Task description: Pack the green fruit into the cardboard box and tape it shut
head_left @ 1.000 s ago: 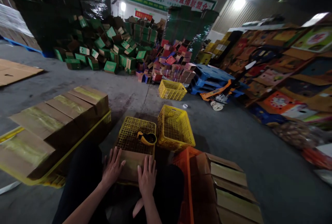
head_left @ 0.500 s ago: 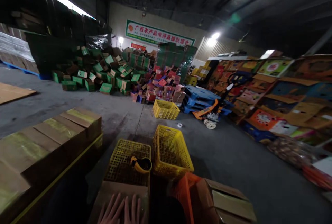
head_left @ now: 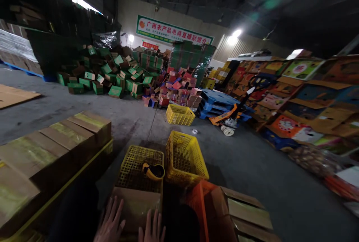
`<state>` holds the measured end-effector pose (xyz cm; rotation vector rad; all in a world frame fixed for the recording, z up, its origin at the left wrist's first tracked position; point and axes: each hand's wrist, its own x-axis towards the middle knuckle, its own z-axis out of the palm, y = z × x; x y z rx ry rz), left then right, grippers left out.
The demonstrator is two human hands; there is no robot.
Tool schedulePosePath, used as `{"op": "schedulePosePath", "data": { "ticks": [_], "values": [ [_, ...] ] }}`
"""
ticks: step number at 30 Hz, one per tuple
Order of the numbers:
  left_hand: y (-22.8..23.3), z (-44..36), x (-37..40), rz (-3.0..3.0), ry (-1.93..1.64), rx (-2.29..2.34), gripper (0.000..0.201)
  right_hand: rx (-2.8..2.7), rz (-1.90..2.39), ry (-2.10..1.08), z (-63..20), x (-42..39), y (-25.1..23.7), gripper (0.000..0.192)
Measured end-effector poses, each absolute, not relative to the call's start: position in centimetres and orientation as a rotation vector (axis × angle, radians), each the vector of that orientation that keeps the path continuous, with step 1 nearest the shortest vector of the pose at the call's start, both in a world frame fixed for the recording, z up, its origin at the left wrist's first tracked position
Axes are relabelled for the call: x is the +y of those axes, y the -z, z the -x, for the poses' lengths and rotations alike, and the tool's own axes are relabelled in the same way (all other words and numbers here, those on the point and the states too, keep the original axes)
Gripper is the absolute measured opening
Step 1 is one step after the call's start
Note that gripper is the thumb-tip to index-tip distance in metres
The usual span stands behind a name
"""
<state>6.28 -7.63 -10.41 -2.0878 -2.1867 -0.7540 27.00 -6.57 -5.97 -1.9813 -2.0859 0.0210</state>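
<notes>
My left hand (head_left: 110,224) and my right hand (head_left: 152,229) lie flat, fingers spread, on a brown cardboard box (head_left: 136,206) at the bottom edge of the view. The box rests on an upturned yellow plastic crate (head_left: 139,166). A yellow tape dispenser (head_left: 153,171) sits on that crate just beyond the box. Only the fingers and backs of both hands show; the wrists are cut off.
A second yellow crate (head_left: 185,158) stands right of the first, an orange crate (head_left: 198,204) with flat cartons (head_left: 244,212) nearer right. Taped brown boxes (head_left: 53,141) are stacked at left. Far back lie piles of green and red boxes (head_left: 120,73), blue pallets (head_left: 218,101) and a third yellow crate (head_left: 180,114).
The view tilted up from the hands toward the warehouse, then dipped slightly. Both hands stay flat on the cardboard box, now spread a little further apart.
</notes>
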Motion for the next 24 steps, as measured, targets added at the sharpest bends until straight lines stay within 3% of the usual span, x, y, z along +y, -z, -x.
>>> {"op": "schedulePosePath", "data": {
  "ticks": [4,8,15,24],
  "values": [
    [10.5,-8.9,-7.7,2.160,0.793,-2.022,0.070,-2.179,1.849,-0.145,-24.4,-6.1,7.2,0.054],
    [9.1,-9.5,-7.9,2.243,0.765,-1.922,0.070,-2.227,1.706,-0.202,-22.3,-6.3,5.4,0.048],
    [5.9,-6.6,-8.0,2.209,0.613,-2.242,0.059,-2.268,1.779,-0.224,-24.4,-6.2,3.0,0.052],
    [6.6,-5.5,-6.8,2.052,0.634,-2.377,0.061,-2.162,1.992,-0.103,-27.0,-5.7,3.3,0.061]
  ]
}}
